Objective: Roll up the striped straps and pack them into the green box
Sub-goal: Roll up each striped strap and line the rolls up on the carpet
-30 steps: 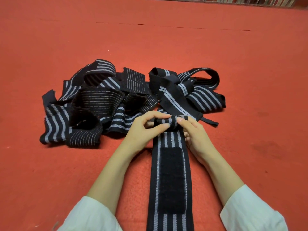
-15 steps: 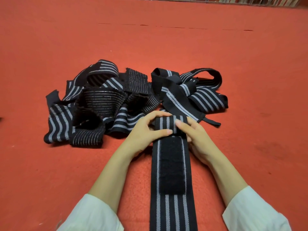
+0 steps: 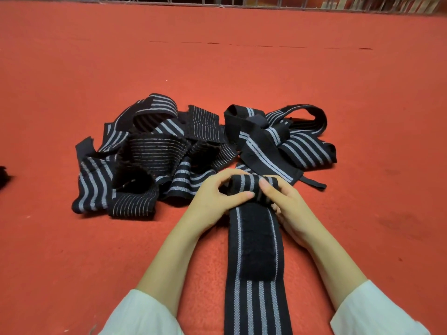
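A black strap with grey stripes (image 3: 256, 296) lies flat on the red carpet, running toward me, with a black velcro patch (image 3: 257, 243) on top. Its far end is wound into a small roll (image 3: 246, 187). My left hand (image 3: 215, 197) grips the roll from the left, thumb across its front. My right hand (image 3: 285, 204) holds it from the right, fingers curled over the top. Behind the roll sits a tangled heap of several loose striped straps (image 3: 169, 160). No green box is in view.
The red carpet (image 3: 242, 64) stretches all around, with a seam line across the far part. A metal rail (image 3: 266, 2) runs along the top edge. A dark object (image 3: 3, 177) peeks in at the left edge.
The roll has grown and moved toward me, covering the top of the velcro patch. Both hands have come back with it.
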`<action>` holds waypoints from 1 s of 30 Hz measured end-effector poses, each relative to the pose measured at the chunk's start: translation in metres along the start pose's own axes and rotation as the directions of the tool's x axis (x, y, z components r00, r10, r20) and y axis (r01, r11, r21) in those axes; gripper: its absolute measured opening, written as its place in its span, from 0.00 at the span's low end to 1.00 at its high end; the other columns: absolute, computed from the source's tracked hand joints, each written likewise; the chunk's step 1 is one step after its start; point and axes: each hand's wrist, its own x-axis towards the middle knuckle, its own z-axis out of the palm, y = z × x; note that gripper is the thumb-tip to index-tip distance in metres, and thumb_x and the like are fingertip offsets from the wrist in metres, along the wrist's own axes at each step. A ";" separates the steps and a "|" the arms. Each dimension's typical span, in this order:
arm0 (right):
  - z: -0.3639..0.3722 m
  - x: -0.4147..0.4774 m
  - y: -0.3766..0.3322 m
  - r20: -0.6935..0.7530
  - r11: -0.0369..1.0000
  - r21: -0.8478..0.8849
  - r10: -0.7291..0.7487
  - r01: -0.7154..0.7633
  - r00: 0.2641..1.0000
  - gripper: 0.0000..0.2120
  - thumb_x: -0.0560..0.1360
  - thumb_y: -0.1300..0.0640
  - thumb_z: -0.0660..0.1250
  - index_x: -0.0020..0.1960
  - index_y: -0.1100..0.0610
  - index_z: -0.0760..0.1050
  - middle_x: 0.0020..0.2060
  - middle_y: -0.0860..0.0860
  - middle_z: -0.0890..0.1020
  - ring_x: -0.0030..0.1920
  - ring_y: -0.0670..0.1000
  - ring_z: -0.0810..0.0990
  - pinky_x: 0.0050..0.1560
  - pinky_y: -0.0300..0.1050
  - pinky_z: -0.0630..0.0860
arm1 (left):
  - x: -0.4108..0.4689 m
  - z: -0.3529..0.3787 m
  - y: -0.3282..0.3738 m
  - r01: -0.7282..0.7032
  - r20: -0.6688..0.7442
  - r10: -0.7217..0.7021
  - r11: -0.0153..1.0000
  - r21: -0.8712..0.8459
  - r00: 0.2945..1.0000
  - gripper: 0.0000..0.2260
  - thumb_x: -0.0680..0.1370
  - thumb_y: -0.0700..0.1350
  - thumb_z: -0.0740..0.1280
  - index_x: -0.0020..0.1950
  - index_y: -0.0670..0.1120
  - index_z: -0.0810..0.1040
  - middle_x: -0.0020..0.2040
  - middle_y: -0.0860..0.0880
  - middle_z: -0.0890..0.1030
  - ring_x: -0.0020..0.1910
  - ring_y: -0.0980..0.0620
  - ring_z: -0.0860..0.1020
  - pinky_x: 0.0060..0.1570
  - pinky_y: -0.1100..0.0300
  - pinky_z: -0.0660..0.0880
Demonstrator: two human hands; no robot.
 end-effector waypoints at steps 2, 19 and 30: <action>-0.001 0.001 0.002 -0.004 0.998 -0.027 -0.061 0.061 0.998 0.19 0.71 0.51 0.73 0.58 0.59 0.76 0.54 0.56 0.83 0.56 0.55 0.81 0.58 0.51 0.77 | -0.001 0.003 0.001 -0.018 0.001 0.018 1.000 -0.017 1.000 0.15 0.71 0.35 0.75 0.55 0.46 0.80 0.51 0.53 0.82 0.51 0.60 0.79 0.55 0.65 0.73; -0.002 -0.001 -0.003 -0.040 0.986 -0.023 -0.168 0.167 0.985 0.08 0.70 0.56 0.71 0.49 0.48 0.80 0.48 0.51 0.83 0.52 0.52 0.80 0.56 0.53 0.76 | -0.003 0.004 -0.001 0.078 0.162 -0.050 0.983 -0.169 0.986 0.18 0.71 0.39 0.68 0.61 0.48 0.77 0.54 0.50 0.81 0.51 0.58 0.80 0.51 0.64 0.75; -0.003 -0.002 -0.003 0.015 0.970 -0.076 -0.229 0.230 0.973 0.23 0.70 0.62 0.73 0.62 0.49 0.75 0.57 0.46 0.82 0.60 0.47 0.79 0.60 0.43 0.75 | 0.003 0.005 -0.004 0.305 0.133 -0.275 0.890 -0.338 0.952 0.16 0.78 0.44 0.67 0.64 0.41 0.74 0.46 0.48 0.84 0.38 0.59 0.81 0.37 0.68 0.75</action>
